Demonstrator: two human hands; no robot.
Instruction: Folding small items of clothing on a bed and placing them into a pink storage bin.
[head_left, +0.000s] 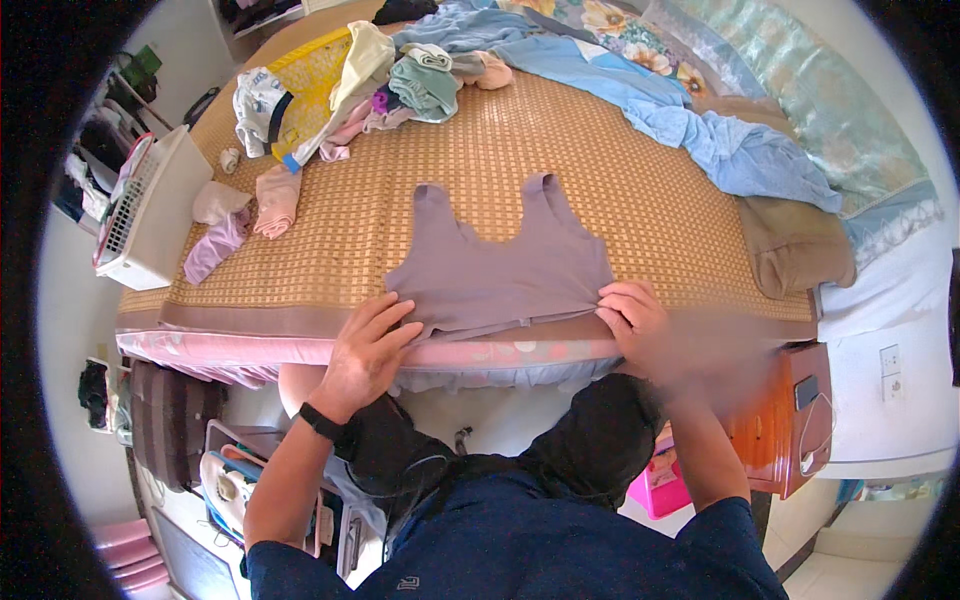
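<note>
A mauve-grey cropped tank top (500,270) lies spread flat on the woven mat, its two straps pointing away from me and its hem along the near edge of the bed. At the hem's left corner, my left hand (368,345) has its fingers closed on the fabric. My right hand (634,315) pinches the right corner between thumb and fingers. A slight fold shows along the hem between the hands.
The woven mat (340,240) covers a bed. Crumpled clothes (425,85) and a yellow mesh piece (310,85) lie at the back left, near folded pink items (277,200) and a white basket (165,215). Blue fabric (740,150) runs along the right. A wooden cabinet (765,440) holds a phone.
</note>
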